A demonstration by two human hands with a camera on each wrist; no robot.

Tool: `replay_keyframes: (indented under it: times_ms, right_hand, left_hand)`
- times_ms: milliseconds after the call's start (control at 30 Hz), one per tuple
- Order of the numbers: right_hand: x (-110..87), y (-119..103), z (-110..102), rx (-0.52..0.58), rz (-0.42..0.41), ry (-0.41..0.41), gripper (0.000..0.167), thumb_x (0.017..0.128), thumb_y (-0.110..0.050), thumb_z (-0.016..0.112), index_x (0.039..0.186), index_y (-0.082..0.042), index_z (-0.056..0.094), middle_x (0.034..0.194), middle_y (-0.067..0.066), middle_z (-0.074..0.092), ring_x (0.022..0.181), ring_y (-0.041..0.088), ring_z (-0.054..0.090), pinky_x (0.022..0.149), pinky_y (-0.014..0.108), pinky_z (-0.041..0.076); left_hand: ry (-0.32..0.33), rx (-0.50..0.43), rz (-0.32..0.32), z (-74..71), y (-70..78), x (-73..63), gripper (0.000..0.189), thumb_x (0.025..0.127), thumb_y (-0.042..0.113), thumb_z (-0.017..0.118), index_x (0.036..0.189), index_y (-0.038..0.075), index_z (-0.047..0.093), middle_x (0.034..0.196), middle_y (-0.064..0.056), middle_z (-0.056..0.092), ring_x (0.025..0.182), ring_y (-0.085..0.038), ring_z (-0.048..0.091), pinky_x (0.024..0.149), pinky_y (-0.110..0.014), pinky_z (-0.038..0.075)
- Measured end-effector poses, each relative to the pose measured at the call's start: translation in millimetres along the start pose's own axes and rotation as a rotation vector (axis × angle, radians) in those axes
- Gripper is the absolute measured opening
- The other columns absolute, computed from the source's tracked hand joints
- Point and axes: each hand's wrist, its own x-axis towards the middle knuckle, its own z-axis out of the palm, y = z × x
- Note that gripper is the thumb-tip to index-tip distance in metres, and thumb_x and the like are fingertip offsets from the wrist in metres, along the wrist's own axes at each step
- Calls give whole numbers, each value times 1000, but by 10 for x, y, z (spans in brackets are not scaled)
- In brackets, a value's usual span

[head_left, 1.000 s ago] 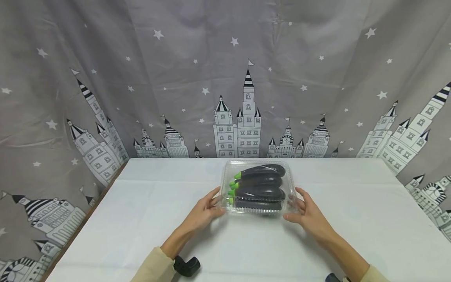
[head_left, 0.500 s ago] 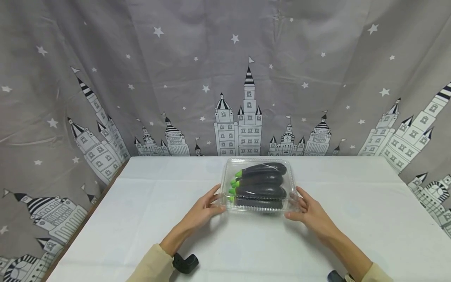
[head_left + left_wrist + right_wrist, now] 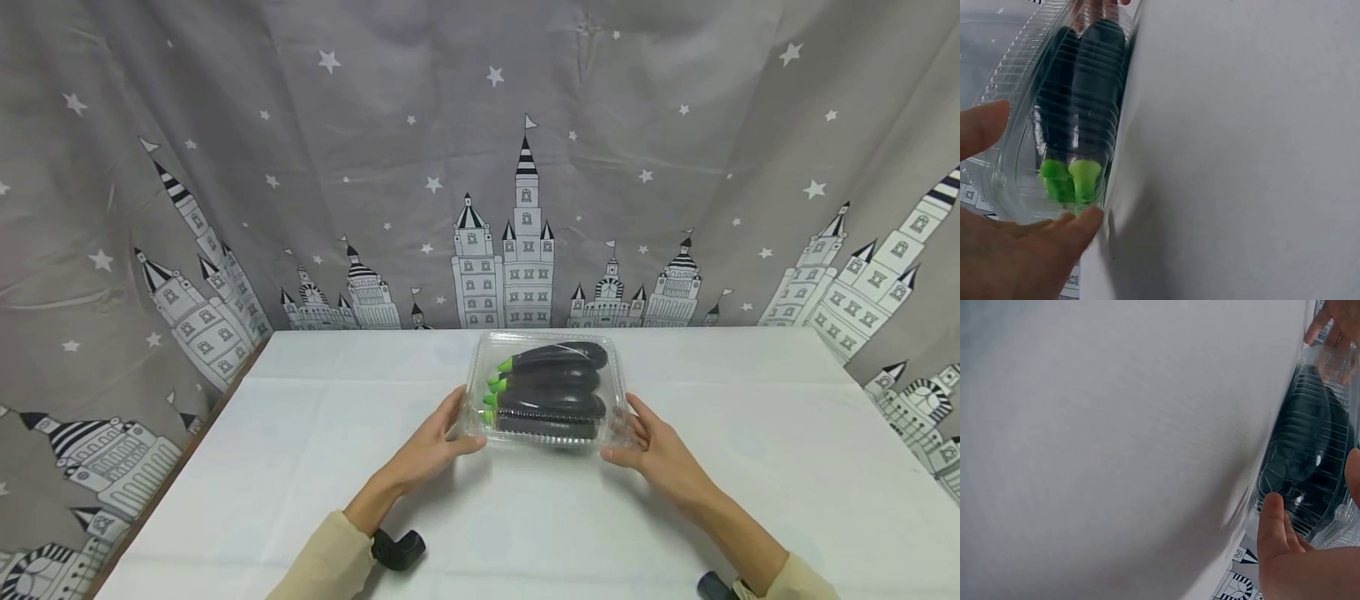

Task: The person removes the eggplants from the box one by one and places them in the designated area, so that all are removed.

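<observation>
Plastic box (image 3: 484,354), eggplants (image 3: 553,377) overlapping inside; left hand (image 3: 430,447), right hand (image 3: 662,450) grip ends, some fingertips hidden.

- No text, label, brand or number can be read on the clear plastic clamshell container (image 3: 546,439).
- No lettering can be made out on the castle-print curtain (image 3: 420,75).

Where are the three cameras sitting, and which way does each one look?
Head: worn on the person's head, looking forward and down at the clear box, its eggplants and the white tabletop; the left hand, right hand and beige sleeves show.
Left wrist: worn there, facing the box end with green stems; the left hand is close, bits of the right hand peek in at the top.
Right wrist: worn there, facing the opposite end; the right hand is at lower right, the left hand at top right.
Shared: both wrist views show the box, eggplants and both hands.
</observation>
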Motion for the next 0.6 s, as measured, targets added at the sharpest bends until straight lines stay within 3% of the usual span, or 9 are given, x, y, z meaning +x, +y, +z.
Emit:
replay_keyframes:
  times_ms: [233,400,600]
  right_hand:
    - [-5,-24,11,-28,2,4,98,88,-14,74,158,-2,6,156,29,21,142,43,24,113,53,20]
    - [-8,-32,11,-22,6,7,97,88,-13,74,158,-1,7,156,29,22,142,43,25,114,53,20]
    - [-7,-37,3,-11,2,9,97,87,-11,74,157,0,7,156,30,22,143,43,24,114,53,18]
  left_hand:
    - [28,-95,43,63,-16,13,88,88,9,73,155,7,17,155,-21,32,138,-38,37,113,-56,22]
    - [55,-63,40,110,-24,11,88,91,10,67,158,6,10,155,-24,30,140,-41,33,114,-57,19]
    - [90,-55,31,110,-4,-3,85,91,9,64,158,3,11,152,-29,33,136,-45,37,110,-59,26]
